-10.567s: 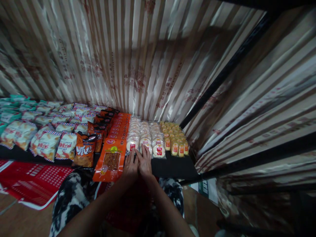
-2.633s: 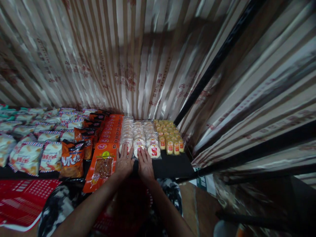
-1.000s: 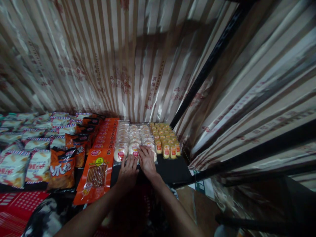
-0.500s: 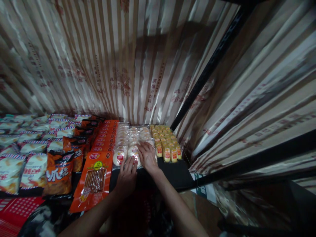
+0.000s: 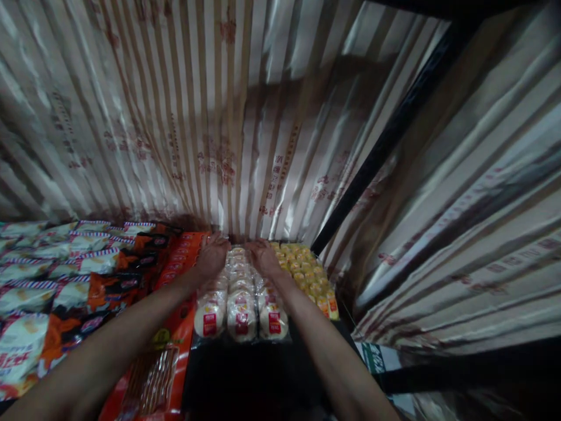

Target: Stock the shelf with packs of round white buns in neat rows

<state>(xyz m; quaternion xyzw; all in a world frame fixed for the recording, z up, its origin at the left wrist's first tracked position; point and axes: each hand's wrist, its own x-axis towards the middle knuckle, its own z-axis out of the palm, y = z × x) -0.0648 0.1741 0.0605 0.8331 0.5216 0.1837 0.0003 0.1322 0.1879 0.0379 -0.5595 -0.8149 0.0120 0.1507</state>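
Observation:
Rows of clear-wrapped round white cakes with red labels [image 5: 241, 323] stand on a black shelf [image 5: 245, 374]. Both my arms reach over them to the back. My left hand [image 5: 213, 257] lies at the far end of the left row, beside the orange packets, its blurred fingers loosely spread. At the far end of the right row is my right hand [image 5: 263, 258], fingers stretched forward over the wrappers. Neither hand visibly grips a cake. The cakes under the palms are hidden.
Small yellow packaged cakes [image 5: 307, 272] stand on the right. To the left are orange packets of brown sticks [image 5: 151, 380], orange-black snack bags [image 5: 109, 292] and white snack bags [image 5: 21, 345]. Striped sheeting [image 5: 197, 117] hangs behind, and a black post [image 5: 372, 152] slants at the right.
Both hands have moved from the front of the cake rows to their far ends. The front row faces now show between my arms. The view has moved closer and shifted.

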